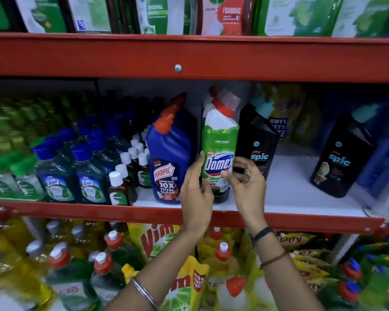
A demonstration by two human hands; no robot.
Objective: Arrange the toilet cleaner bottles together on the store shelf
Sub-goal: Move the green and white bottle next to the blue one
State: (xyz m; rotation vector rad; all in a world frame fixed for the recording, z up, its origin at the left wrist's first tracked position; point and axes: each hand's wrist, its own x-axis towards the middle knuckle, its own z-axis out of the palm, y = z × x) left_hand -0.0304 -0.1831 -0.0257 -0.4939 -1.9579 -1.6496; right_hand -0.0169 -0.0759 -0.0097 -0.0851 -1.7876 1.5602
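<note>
A green and white Domex toilet cleaner bottle (pixel 219 140) with a red cap stands upright on the white middle shelf (pixel 296 194). It is between a blue Harpic bottle (pixel 170 153) on its left and a black Spic bottle (pixel 256 142) on its right. My left hand (pixel 195 189) presses against the Domex bottle's left side, fingers stretched upward. My right hand (pixel 245 182) has its thumb on the bottle's lower front and its fingers curled at the right side, in front of the Spic bottle. A second black Spic bottle (pixel 341 158) stands apart, further right.
Lizol bottles (pixel 54 176) and small brown antiseptic bottles (pixel 119 187) crowd the shelf's left part. A red shelf beam (pixel 177 57) runs just above the bottle caps. Yellow pouches (pixel 281 122) sit behind the Spic bottles. Dishwash bottles and Vim packs (pixel 157 241) fill the shelf below.
</note>
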